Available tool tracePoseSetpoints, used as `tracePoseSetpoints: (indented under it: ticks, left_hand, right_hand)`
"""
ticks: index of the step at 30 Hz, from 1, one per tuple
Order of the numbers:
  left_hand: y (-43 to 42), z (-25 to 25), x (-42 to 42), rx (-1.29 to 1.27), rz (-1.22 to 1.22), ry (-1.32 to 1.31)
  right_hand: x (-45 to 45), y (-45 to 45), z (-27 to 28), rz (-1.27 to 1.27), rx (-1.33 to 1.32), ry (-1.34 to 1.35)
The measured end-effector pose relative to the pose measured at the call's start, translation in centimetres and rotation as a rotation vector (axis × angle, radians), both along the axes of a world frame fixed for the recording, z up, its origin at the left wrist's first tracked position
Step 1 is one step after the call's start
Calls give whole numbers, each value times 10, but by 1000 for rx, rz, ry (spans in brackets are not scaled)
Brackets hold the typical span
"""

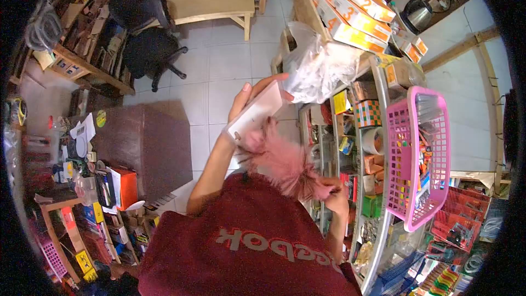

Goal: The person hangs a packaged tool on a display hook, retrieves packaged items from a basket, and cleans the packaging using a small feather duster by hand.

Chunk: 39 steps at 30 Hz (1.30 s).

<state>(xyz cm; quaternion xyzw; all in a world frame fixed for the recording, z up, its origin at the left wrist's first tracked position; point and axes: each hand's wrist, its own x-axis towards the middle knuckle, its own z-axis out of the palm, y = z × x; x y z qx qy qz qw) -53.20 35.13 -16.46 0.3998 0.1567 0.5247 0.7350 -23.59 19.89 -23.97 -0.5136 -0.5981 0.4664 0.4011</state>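
Note:
In front of my chest, my left hand (pixel 246 98) grips a pale, flat, box-like item (pixel 256 112), with fingers along its far edge. A fluffy pink duster (pixel 282 159), blurred in places, lies across the front of my maroon top and touches or overlaps the near end of the pale item. At the duster's right end, my right hand (pixel 335 197) is closed around its narrow end. What is printed on the pale item cannot be made out.
Right of me stands a glass-sided shelf (pixel 378 85) with a pink basket (pixel 402 170) and orange-white boxes (pixel 356 16). A brown cabinet (pixel 148 148) is on the left. Behind are a black chair (pixel 148 52) and a wooden bench (pixel 211 8) on the tiled floor.

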Motion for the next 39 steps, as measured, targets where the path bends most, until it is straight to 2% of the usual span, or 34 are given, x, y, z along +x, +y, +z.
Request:
tracePoseSetpoints:
  ticks: [1, 2, 3, 4, 7, 8, 11, 12, 15, 17, 19, 20, 24, 27, 28, 31, 32, 34, 37, 39]
  left_hand:
    - [1, 4, -4, -1, 33, 8]
    - [-2, 8, -6, -3, 65, 12]
    - [-4, 10, -7, -7, 97, 11]
    - [-5, 10, -9, -43, 133, 12]
    - [0, 8, -24, 121, 51, 91]
    - [-2, 10, -27, 89, 17, 69]
    - [0, 13, -30, 124, 3, 63]
    - [0, 15, -27, 69, 40, 80]
    - [7, 20, -27, 144, -1, 147]
    - [12, 18, -19, 152, 4, 157]
    - [11, 23, -13, 135, 10, 191]
    - [14, 20, -10, 189, -5, 155]
    - [20, 17, 2, 38, -82, 31]
    - [27, 5, 22, 51, 105, 196]
    - [26, 3, 24, 29, 35, 165]
    - [22, 4, 25, 16, -105, 111]
    - [21, 7, 26, 46, -105, 118]
    - [21, 6, 21, 81, -109, 199]
    - [18, 5, 26, -151, -67, 50]
    - [22, -4, 32, -146, -159, 6]
  right_hand:
    - [-8, 3, 4, 21, 45, -28]
    - [7, -2, -35, -67, -2, -56]
    - [0, 3, -34, -156, -52, -89]
    - [-9, 4, -34, -333, -227, 202]
    - [-1, 9, -6, 112, -58, -169]
    - [14, 13, -32, 264, 96, -200]
    - [4, 29, -41, 59, 70, -204]
    - [-15, 34, -17, -185, -287, -35]
    - [-16, 29, -23, -104, -365, 6]
    - [-25, 23, -16, 97, -23, 44]
    - [-16, 17, -52, 119, 86, 0]
    - [-15, 8, -58, -54, -121, 185]
    - [-14, 12, -19, -231, -78, 316]
    - [6, 17, -6, -119, -291, 298]
    - [-2, 19, 18, -169, -327, 286]
    - [-5, 5, 1, 7, -120, 317]
    - [-7, -4, -14, 4, -184, 258]
    - [-21, -3, -2, -10, -65, 308]
    - [-12, -12, -20, -153, -129, 276]
    - [-7, -13, -12, -168, -168, 222]
